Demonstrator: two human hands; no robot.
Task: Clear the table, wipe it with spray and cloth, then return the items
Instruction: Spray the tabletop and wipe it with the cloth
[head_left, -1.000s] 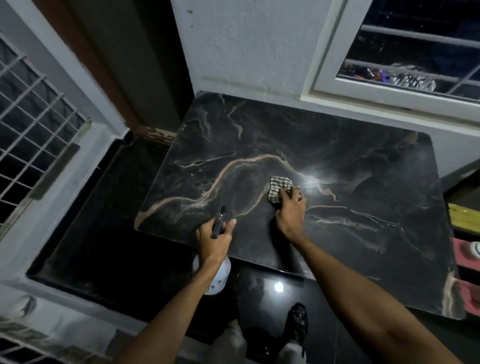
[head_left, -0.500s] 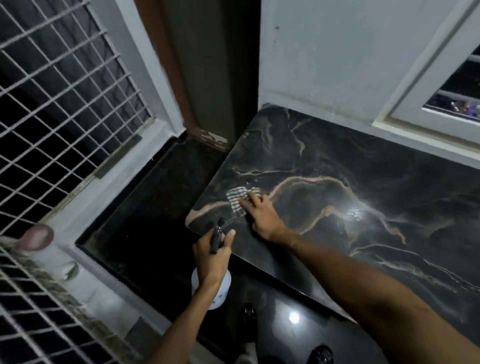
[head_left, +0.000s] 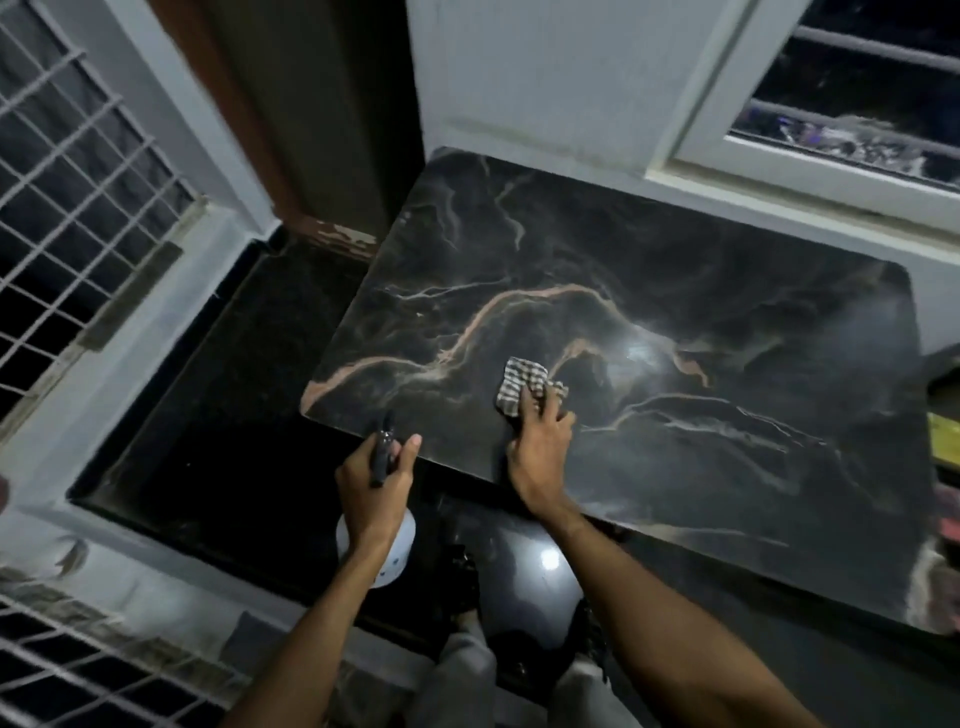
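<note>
The table (head_left: 727, 322) has a black marble top with tan veins, and nothing stands on it but the cloth. A small checked cloth (head_left: 517, 387) lies near the front left part of the top. My right hand (head_left: 540, 447) presses on it with the fingers laid flat over its near edge. My left hand (head_left: 376, 478) grips the black trigger head of a white spray bottle (head_left: 387, 561), held off the table's front edge, left of the right hand. The bottle's body hangs below my fist.
A white wall and a window frame (head_left: 779, 171) border the table's far side. A dark doorway (head_left: 322, 114) and a white metal grille (head_left: 67, 218) stand to the left. Glossy black floor (head_left: 218, 415) lies left of the table. Coloured items (head_left: 943, 431) sit past the right edge.
My right hand has slid the cloth from the table's front left corner back toward the right. The left hand keeps the spray bottle in the same place.
</note>
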